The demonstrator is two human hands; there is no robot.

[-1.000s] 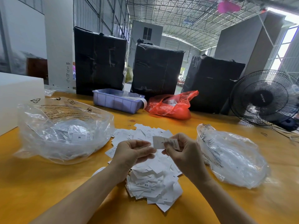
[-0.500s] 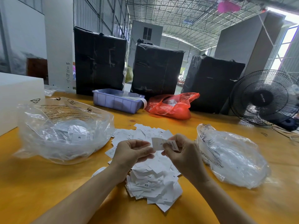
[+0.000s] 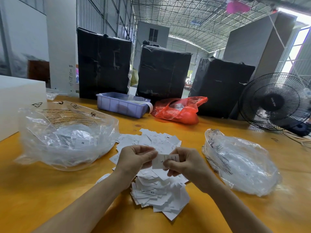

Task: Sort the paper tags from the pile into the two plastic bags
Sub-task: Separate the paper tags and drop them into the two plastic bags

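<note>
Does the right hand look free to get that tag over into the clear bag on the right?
Probably yes. The right hand pinches the tag together with the left hand, and only bare table lies between it and the right bag. Its opening is hard to make out.

Two hands, the left hand [image 3: 134, 158] and the right hand [image 3: 183, 163], are showing above one pile of paper tags [image 3: 158, 190], too many to count. Two clear plastic bags are lying on the table: the left bag [image 3: 65, 132] and the right bag [image 3: 240, 163]. Three black wrapped bundles [image 3: 161, 71] are standing behind, alongside one blue bin [image 3: 121, 105], one red bag [image 3: 178, 110] and one fan [image 3: 274, 101].
</note>
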